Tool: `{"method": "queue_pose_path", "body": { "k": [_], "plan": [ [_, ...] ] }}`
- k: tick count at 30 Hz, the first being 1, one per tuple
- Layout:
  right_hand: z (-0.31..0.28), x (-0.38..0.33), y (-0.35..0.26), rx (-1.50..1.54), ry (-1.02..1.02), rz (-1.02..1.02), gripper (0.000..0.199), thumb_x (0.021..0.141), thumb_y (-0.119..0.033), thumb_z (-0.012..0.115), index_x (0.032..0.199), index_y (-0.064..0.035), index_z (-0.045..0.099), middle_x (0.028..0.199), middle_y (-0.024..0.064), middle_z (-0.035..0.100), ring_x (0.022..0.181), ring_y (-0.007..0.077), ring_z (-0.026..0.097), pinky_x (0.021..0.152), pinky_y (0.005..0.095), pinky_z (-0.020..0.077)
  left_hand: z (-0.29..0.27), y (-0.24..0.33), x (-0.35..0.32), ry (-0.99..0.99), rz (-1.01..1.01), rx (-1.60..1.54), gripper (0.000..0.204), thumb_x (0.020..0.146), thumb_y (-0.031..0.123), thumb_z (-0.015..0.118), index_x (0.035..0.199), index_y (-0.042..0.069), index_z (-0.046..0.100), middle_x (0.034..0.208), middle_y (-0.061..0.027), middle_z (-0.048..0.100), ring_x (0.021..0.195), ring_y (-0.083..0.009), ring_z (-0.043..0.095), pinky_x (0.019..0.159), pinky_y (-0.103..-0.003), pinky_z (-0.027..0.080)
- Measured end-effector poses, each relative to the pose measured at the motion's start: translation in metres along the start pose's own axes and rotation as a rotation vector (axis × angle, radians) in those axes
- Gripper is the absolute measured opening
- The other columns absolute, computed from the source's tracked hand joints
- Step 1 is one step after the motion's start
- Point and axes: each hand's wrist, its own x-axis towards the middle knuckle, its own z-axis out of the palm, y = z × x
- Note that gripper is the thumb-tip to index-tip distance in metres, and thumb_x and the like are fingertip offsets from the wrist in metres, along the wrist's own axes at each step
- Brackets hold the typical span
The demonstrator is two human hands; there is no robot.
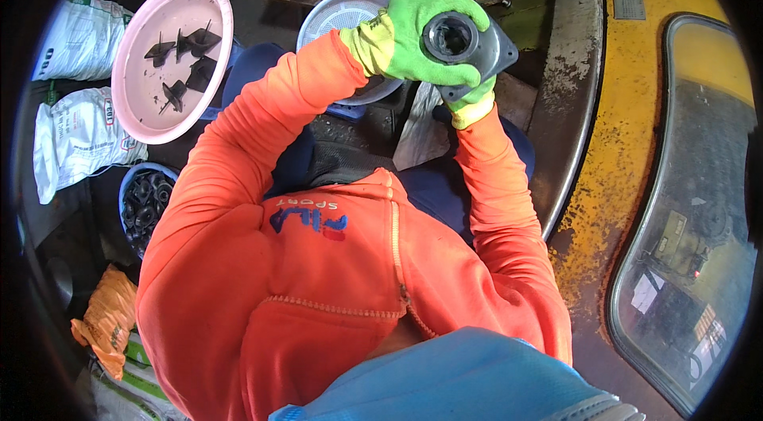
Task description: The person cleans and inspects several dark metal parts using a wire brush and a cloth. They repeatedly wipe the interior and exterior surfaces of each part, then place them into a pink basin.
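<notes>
Left hand [417, 32], in a bright green work glove with a yellow cuff, is being held part-curled around a black, rigid-looking flanged part [499, 49] with a four-cornered plate and a round hollow collar. Fingers are being placed over the collar's upper side, the thumb below it. Right hand [477, 94], gloved likewise, is being positioned under the plate's lower edge; its fingers are being hidden, so how far they are closed cannot be told.

Location: the part is being held up in the air, between a pale-blue perforated plastic basket [324, 14] and a rusted yellow metal machine [624, 95]. Dark pointed pieces [199, 41] are being contained in a round pink plastic basin [131, 75], well apart at left.

Step in hand, as judged: the part is being handled or checked, collar mouth facing the wearer. Next move, as judged: a steady left-hand grip is being called for, with the right being used as support underneath.
</notes>
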Motion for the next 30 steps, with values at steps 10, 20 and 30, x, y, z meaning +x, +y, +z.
{"method": "queue_pose_path", "body": {
  "k": [10, 20, 30],
  "plan": [
    [-0.008, -0.010, 0.011, -0.195, 0.053, -0.138, 0.029, 0.084, -0.015, 0.067, 0.111, -0.0053, 0.064, 0.105, 0.0081, 0.066, 0.097, 0.0238, 0.065, 0.082, 0.0352, 0.0515, -0.003, -0.009, 0.000, -0.222, -0.348, -0.491, 0.078, 0.063, 0.024, 0.084, 0.130, 0.001, 0.051, 0.125, -0.0105, 0.056, 0.120, -0.0206, 0.051, 0.104, -0.035, 0.039],
    [-0.010, -0.018, 0.036, -0.248, 0.037, -0.012, 0.026, 0.081, -0.018, 0.067, 0.105, -0.0093, 0.066, 0.095, 0.0081, 0.069, 0.084, 0.0259, 0.068, 0.072, 0.0350, 0.0533, 0.040, 0.028, -0.018, 0.259, -0.710, -0.748, 0.055, 0.069, 0.007, 0.082, 0.119, 0.006, 0.058, 0.131, -0.0094, 0.055, 0.121, -0.0204, 0.051, 0.105, -0.035, 0.038],
    [-0.013, -0.010, 0.013, -0.207, -0.137, -0.098, 0.034, 0.087, -0.023, 0.060, 0.117, -0.0068, 0.057, 0.111, 0.0068, 0.062, 0.102, 0.0201, 0.062, 0.086, 0.0320, 0.0504, 0.020, 0.009, -0.012, 0.025, -0.169, -0.354, 0.049, 0.067, 0.006, 0.081, 0.111, 0.005, 0.060, 0.127, -0.0140, 0.059, 0.124, -0.0271, 0.051, 0.103, -0.040, 0.041]
  ]
}}
